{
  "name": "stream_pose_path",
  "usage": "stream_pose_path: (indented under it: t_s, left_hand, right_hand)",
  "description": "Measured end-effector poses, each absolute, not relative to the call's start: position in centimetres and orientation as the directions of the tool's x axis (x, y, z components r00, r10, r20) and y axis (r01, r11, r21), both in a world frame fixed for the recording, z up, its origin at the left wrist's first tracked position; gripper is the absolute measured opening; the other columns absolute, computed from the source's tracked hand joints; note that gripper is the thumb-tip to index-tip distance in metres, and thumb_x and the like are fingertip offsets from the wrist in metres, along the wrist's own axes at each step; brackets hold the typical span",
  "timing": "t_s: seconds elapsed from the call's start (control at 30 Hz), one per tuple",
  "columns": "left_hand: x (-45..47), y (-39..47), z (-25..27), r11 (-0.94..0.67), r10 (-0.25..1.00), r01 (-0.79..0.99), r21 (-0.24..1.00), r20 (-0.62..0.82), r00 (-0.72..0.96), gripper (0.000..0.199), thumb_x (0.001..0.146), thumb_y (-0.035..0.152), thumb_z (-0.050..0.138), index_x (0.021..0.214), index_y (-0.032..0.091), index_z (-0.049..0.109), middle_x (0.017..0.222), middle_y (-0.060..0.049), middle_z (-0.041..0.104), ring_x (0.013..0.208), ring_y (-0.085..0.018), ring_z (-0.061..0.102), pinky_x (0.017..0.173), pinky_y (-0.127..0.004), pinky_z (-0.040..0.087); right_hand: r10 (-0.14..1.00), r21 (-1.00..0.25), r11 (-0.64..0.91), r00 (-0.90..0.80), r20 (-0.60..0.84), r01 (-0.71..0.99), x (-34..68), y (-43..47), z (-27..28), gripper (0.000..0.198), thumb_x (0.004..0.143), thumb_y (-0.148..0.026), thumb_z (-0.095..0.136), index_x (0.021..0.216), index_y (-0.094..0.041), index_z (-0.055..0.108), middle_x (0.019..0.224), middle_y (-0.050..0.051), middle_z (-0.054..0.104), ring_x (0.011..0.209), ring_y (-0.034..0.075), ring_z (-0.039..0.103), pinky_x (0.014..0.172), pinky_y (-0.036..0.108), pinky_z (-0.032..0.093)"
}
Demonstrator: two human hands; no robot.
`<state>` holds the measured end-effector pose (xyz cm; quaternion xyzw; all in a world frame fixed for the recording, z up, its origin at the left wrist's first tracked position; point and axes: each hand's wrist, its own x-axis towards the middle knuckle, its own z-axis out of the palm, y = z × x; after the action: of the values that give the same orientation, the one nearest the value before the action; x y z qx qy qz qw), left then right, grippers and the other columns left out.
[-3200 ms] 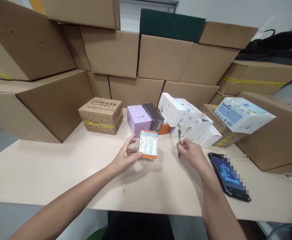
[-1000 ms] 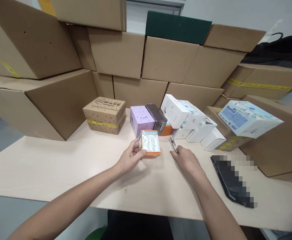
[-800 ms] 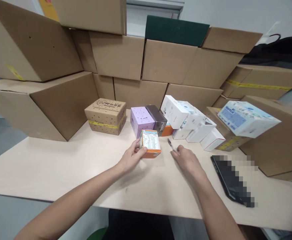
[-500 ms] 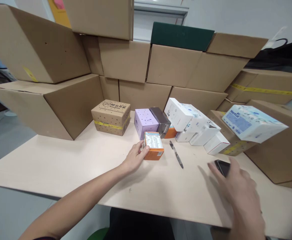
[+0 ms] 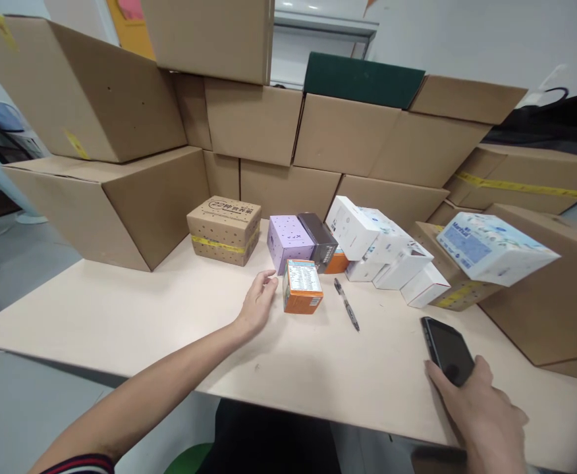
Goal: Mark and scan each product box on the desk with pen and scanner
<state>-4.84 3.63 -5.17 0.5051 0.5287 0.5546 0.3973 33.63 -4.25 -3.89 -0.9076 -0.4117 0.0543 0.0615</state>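
Note:
An orange box (image 5: 302, 299) with a white printed label on top sits on the table. Just left of it, slightly apart, is my left hand (image 5: 257, 304), fingers extended and nothing in them. At the right, my right hand (image 5: 486, 405) has its thumb and fingers on opposite sides of the near end of a black phone (image 5: 449, 349). The phone's dark screen faces up. A pen (image 5: 346, 306) lies between the orange box and the phone. Behind the orange box stand a purple box (image 5: 288, 240) and a dark brown box (image 5: 318, 240).
Stacked white boxes (image 5: 355, 230) stand right of the brown box. A blue-and-white tissue pack (image 5: 496, 247) rests on a carton (image 5: 461, 296). A taped carton (image 5: 224, 230) sits at the left back. Large cardboard boxes (image 5: 342, 138) wall in the table (image 5: 170, 316).
My left hand has let go of the orange box and drawn away to the left. My right hand has shifted toward me along the phone, uncovering more of its screen.

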Motion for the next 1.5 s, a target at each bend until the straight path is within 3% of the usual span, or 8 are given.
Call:
stream_pose_path:
  t_s: [0.1, 0.23, 0.37, 0.47, 0.6, 0.73, 0.9, 1.5]
  left_hand:
    - [-4.9, 2.5, -4.3, -0.247, 0.948, 0.146, 0.958, 0.270, -0.166, 0.034, 0.095, 0.048, 0.048, 0.105, 0.020, 0.064, 0.083, -0.002, 0.062, 0.074, -0.016, 0.054, 0.073, -0.030, 0.045]
    - [-3.2, -0.3, -3.4, -0.345, 0.938, 0.127, 0.930, 0.336, 0.086, 0.041, 0.095, 0.051, 0.047, 0.082, 0.018, 0.068, 0.067, -0.001, 0.059, 0.065, -0.015, 0.054, 0.066, -0.029, 0.043]
    - [0.2, -2.4, -3.1, -0.039, 0.944, -0.111, 0.993, 0.073, 0.321, 0.043, 0.093, 0.053, 0.051, 0.094, 0.015, 0.071, 0.073, -0.005, 0.067, 0.058, -0.013, 0.055, 0.056, -0.026, 0.042]
    - [2.5, -2.5, -2.4, 0.209, 0.944, -0.409, 0.888, -0.073, 0.322, 0.046, 0.087, 0.052, 0.060, 0.109, 0.013, 0.068, 0.096, -0.011, 0.072, 0.072, -0.017, 0.065, 0.067, -0.030, 0.050]
    - [4.1, -1.7, -0.6, 0.287, 0.947, -0.740, 0.608, -0.062, 0.315, 0.041, 0.089, 0.047, 0.053, 0.115, 0.017, 0.067, 0.109, -0.009, 0.072, 0.098, -0.021, 0.068, 0.092, -0.035, 0.051]
    - [4.0, -1.2, 0.3, 0.308, 0.942, -0.830, 0.465, -0.026, 0.334, 0.050, 0.094, 0.051, 0.045, 0.123, 0.015, 0.065, 0.122, -0.010, 0.070, 0.122, -0.027, 0.062, 0.108, -0.040, 0.045]
    - [2.8, -1.1, 0.1, 0.329, 0.937, -0.829, 0.452, -0.049, 0.346, 0.053, 0.095, 0.053, 0.042, 0.125, 0.016, 0.064, 0.117, -0.010, 0.073, 0.122, -0.029, 0.062, 0.109, -0.044, 0.045]
    - [2.1, -0.9, 0.9, 0.353, 0.934, -0.845, 0.402, -0.104, 0.341, 0.056, 0.096, 0.047, 0.033, 0.116, 0.009, 0.068, 0.106, -0.014, 0.075, 0.108, -0.028, 0.069, 0.102, -0.037, 0.049]
  right_hand:
    - [0.787, -0.211, -0.609, 0.615, -0.040, 0.765, 32.0, -4.8, -3.3, 0.105, 0.081, -0.081, 0.034, 0.154, -0.005, 0.030, 0.116, 0.031, 0.062, 0.112, 0.049, 0.059, 0.094, 0.054, 0.046]
    - [0.852, -0.449, -0.480, 0.522, -0.034, 0.754, 28.0, -5.8, -2.7, 0.101, 0.080, -0.077, 0.046, 0.156, -0.013, 0.027, 0.121, 0.024, 0.065, 0.111, 0.044, 0.063, 0.093, 0.052, 0.049]
    - [0.886, -0.687, -0.251, 0.448, 0.122, 0.682, 23.0, -6.8, -1.7, 0.098, 0.073, -0.073, 0.059, 0.151, -0.019, 0.037, 0.134, 0.019, 0.061, 0.118, 0.040, 0.061, 0.097, 0.053, 0.048]
    - [0.876, -0.747, -0.035, 0.381, 0.298, 0.664, 19.6, -7.1, -0.4, 0.098, 0.070, -0.070, 0.065, 0.149, -0.017, 0.040, 0.136, 0.020, 0.060, 0.123, 0.038, 0.058, 0.099, 0.052, 0.048]
    - [0.843, -0.728, 0.140, 0.305, 0.443, 0.671, 16.1, -6.9, 0.7, 0.093, 0.074, -0.061, 0.068, 0.150, -0.016, 0.039, 0.137, 0.021, 0.058, 0.123, 0.037, 0.057, 0.100, 0.053, 0.048]
    - [0.771, -0.616, 0.283, 0.208, 0.602, 0.735, 13.7, -6.4, 0.4, 0.083, 0.080, -0.051, 0.068, 0.149, -0.016, 0.039, 0.138, 0.021, 0.057, 0.124, 0.036, 0.056, 0.099, 0.053, 0.048]
    - [0.707, -0.508, 0.321, 0.155, 0.690, 0.799, 12.1, -5.9, -0.6, 0.082, 0.082, -0.046, 0.068, 0.151, -0.016, 0.034, 0.139, 0.022, 0.055, 0.125, 0.037, 0.055, 0.098, 0.054, 0.048]
    - [0.716, -0.436, 0.299, 0.103, 0.691, 0.849, 11.1, -5.2, -1.1, 0.082, 0.084, -0.048, 0.065, 0.151, -0.012, 0.035, 0.131, 0.024, 0.057, 0.119, 0.038, 0.056, 0.095, 0.056, 0.050]
